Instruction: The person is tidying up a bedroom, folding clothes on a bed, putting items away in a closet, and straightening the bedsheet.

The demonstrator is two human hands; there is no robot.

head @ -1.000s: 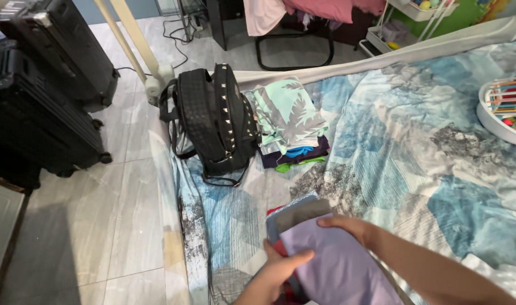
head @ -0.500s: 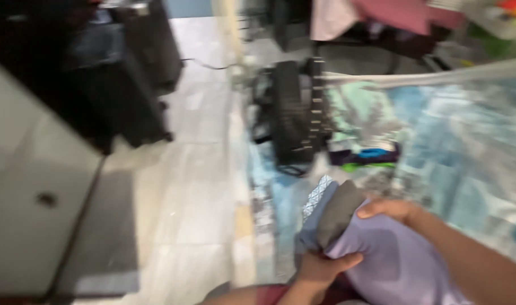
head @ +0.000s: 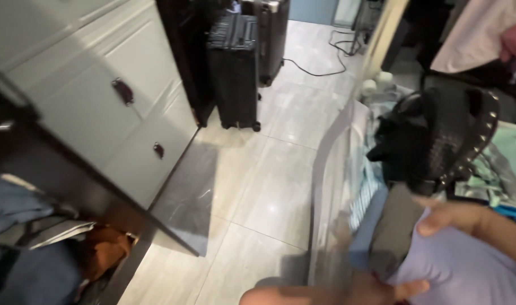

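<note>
Both my hands hold a stack of folded clothes at the lower right of the head view. The top piece is a lavender garment (head: 467,271), with a grey one (head: 393,231) and a blue one (head: 365,226) under it. My right hand (head: 455,217) lies on top of the lavender garment with the thumb pressed down. My left hand (head: 382,289) grips the stack from below at its near edge. A black studded bag (head: 438,141) lies on the bed just beyond the stack.
An open wardrobe (head: 100,113) with pale drawer fronts stands at the left, with folded clothes (head: 38,237) on its lower shelf. Two black suitcases (head: 241,62) stand on the tiled floor (head: 258,186). A cable (head: 320,65) runs across the floor. A patterned bedsheet (head: 501,164) lies at the right.
The view has swung left from the bed toward the wardrobe and floor. My hands have kept hold of the clothes stack, which now sits at the lower right.
</note>
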